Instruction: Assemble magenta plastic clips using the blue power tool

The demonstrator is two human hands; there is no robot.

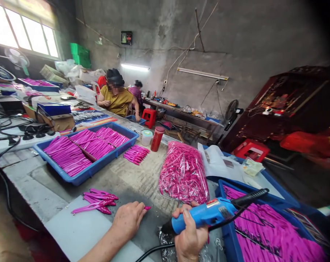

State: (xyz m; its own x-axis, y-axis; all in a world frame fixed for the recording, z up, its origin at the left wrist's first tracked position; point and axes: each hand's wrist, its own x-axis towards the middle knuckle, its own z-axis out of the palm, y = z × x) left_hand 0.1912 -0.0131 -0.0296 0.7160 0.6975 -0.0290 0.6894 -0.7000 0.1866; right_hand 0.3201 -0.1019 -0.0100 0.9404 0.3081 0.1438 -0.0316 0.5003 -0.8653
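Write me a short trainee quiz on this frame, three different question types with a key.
1. Which hand holds the blue power tool?
2. True or false: the red container stands beside a small tub.
3. What pokes out from the fingertips of the left hand? A) a paper sheet B) a pink piece C) a cable

Key: 1. the right hand; 2. true; 3. B

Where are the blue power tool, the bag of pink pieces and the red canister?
Blue power tool [207, 214]: head view, middle of its casing.
Bag of pink pieces [183, 173]: head view, front.
Red canister [157, 139]: head view, side.
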